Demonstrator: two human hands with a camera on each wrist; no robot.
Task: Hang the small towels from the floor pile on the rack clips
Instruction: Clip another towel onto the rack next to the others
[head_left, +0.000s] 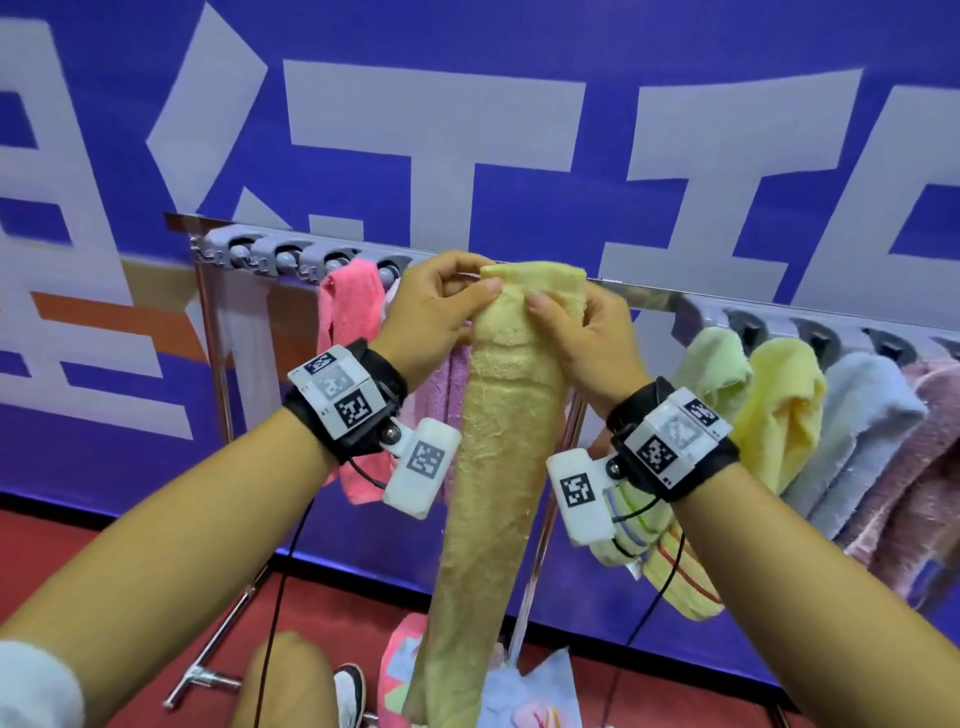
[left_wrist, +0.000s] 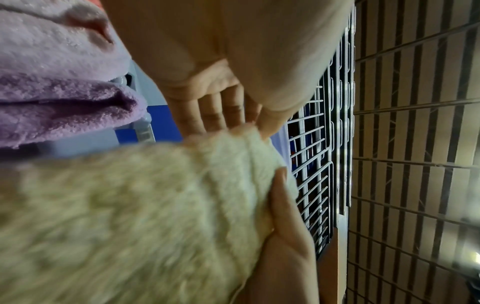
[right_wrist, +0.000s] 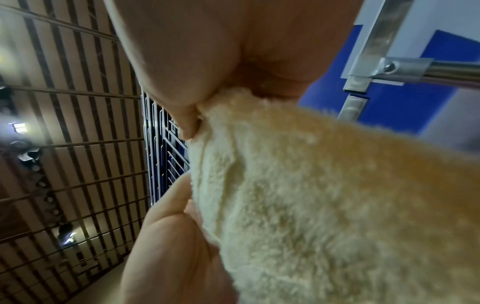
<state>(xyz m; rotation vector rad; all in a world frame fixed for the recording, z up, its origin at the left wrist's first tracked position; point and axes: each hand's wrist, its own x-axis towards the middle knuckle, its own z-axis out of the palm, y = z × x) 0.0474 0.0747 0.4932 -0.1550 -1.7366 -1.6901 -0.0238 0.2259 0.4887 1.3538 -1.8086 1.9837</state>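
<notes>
The left hand (head_left: 434, 306) and right hand (head_left: 582, 332) both pinch the top edge of a yellow towel (head_left: 498, 441), held up at the rack bar (head_left: 649, 296); the towel hangs down between the wrists; a pink towel (head_left: 345, 312) hangs left, more towels (head_left: 831, 415) right; the pile (head_left: 535, 691) lies on the floor below.

The yellow towel (head_left: 498, 441) hides the rack (head_left: 654, 299) clip behind its top edge and part of the floor pile (head_left: 535, 691), which the bottom edge cuts off. Both wrist views blur the towel's near part. The right-hand fingers (head_left: 545, 306) are mostly tucked behind it.
</notes>
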